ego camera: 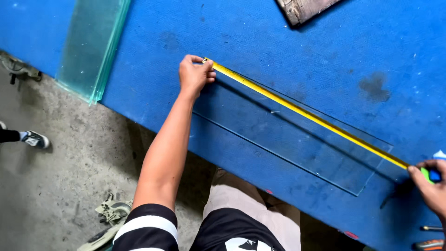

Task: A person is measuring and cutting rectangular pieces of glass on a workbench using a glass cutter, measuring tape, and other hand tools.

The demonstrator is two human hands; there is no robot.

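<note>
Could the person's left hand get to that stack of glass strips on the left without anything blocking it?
Probably yes: the left hand pins the tape end; only bare blue table lies between it and the stacked glass strips.

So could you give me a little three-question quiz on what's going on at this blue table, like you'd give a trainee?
1. True or false: the yellow tape measure is stretched along the clear glass sheet lying on the blue table.
2. Which hand pins the tape's end at the glass's far corner: A the left hand, B the right hand?
3. Fill in: a stack of greenish glass panes overhangs the table's ____ edge.

Key: 1 true. 2 A. 3 left.
</note>
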